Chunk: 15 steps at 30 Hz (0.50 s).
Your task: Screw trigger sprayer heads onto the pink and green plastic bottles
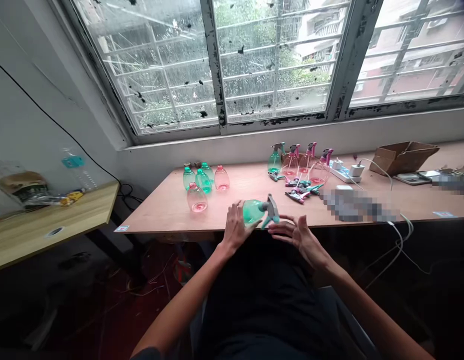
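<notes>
Side table (85, 220) sits farthest left of the fingers, with a plastic bag (25, 192) and a clear bottle (72, 161) with a teal band at its back. A dark gap runs between its right edge and the slanting left edge of the pink worktable (157, 212). Next, ahead and left of the left fingers, I count three green bottles (204, 181) and two pink bottles (197, 198), bare-necked and see-through; the nearest pink one stands back from the front edge, with tabletop on both sides.

The left hand (235, 225) has its fingers wrapped around the green spray bottle (252, 212), tipped on its side at the table's front edge — its grey-and-teal spray head (270, 209) points right. The right hand (300, 238) waits just beside that head, fingers apart; I can't tell whether a fingertip touches the trigger.

Beyond the right fingers, loose spray heads (301, 192) lie in a heap. Behind them stand one green sprayer (274, 162) and three pink sprayers (291, 166), thin tubes showing inside the pink ones. Farther right come a white power strip (342, 173) and an open-flapped cardboard box (399, 162) — its inside is hidden from me.
</notes>
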{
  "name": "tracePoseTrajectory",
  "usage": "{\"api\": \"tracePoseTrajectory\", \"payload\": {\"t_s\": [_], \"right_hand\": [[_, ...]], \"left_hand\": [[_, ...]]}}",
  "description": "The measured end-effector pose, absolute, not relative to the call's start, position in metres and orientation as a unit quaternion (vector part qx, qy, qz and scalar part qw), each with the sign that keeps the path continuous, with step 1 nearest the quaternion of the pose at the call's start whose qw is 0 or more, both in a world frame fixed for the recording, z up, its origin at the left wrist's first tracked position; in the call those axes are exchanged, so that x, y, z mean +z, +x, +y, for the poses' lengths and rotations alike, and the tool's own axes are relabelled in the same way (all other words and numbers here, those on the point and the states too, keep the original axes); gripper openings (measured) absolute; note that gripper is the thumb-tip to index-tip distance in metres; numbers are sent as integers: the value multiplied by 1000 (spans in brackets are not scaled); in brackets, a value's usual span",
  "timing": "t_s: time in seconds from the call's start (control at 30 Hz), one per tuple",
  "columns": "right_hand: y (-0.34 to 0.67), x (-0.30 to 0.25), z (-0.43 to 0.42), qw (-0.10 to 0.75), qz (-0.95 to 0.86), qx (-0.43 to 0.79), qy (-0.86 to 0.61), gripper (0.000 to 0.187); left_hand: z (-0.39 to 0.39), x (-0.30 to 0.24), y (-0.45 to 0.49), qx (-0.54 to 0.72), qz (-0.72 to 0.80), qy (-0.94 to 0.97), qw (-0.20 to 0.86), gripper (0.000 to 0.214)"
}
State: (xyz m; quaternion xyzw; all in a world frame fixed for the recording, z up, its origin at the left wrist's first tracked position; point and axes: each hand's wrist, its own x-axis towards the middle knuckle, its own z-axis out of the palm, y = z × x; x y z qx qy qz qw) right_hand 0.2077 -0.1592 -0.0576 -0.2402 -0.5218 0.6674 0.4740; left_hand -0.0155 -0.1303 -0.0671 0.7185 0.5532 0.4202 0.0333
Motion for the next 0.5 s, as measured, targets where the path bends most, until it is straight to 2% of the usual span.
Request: {"api": "tracePoseTrajectory", "payload": {"t_s": [0.1,0.2,0.3,0.4,0.5], "right_hand": [[204,-69,-153,474,-542,643,-260,70],[200,-73,-150,435,-596,621,-264,69],[197,-70,-148,354,-694,570,-262,59],[194,-65,-143,248,-781,503,-276,45],[190,-66,-133,162,-832,452,-277,39]], "left_hand": [[-82,-61,-27,414,576,702,63,70],[-30,-58,-35,403,601,682,110,53],[20,-60,-36,404,618,659,142,35],[68,-63,-32,411,625,642,166,34],[115,-64,-28,421,630,627,181,34]]}}
